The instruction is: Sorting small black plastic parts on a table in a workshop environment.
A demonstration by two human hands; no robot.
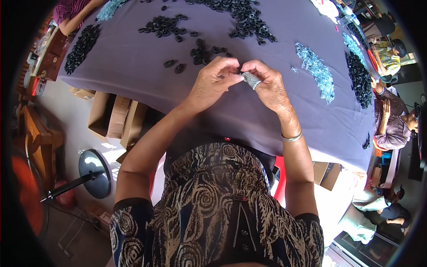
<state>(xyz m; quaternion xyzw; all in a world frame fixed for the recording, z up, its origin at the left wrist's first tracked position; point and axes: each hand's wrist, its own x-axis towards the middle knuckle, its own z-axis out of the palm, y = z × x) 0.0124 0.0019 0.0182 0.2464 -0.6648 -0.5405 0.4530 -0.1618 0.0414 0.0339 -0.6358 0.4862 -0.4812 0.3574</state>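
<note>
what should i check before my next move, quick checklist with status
1. Left hand and right hand brought together above the tablecloth: ok
2. Silvery thumb wrap on the right thumb: ok
3. Small part pinched between the hands: cannot tell, too small and partly hidden
4. Loose black ring-shaped parts near the left hand: ok
5. Clear bluish pieces kept apart from those black parts: ok

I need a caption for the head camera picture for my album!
Left hand and right hand close together over a purple cloth strewn with black pieces and blue bits.
</note>
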